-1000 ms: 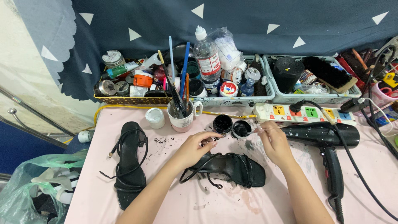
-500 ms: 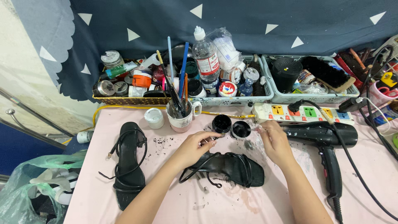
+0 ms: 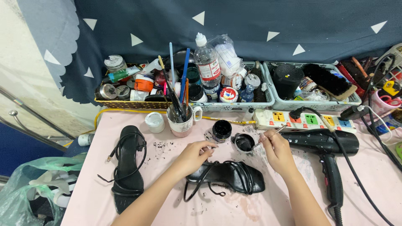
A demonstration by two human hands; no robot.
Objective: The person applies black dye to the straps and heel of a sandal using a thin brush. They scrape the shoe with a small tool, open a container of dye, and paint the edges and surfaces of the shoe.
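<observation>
Left hand pressing fingers on a black strappy sandal lying mid-bench, right hand pinching a thin brush over the small black paint lid.

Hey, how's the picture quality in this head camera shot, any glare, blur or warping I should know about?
Head view: even, soft light with faint shadows under the left hand and right hand; mild sheen on the glossy black strappy sandal and black hair dryer; centre sharp, with the thin brush in the right hand still legible; wide-angle bending shows toward the edges, as in the pink tabletop rim.
</observation>
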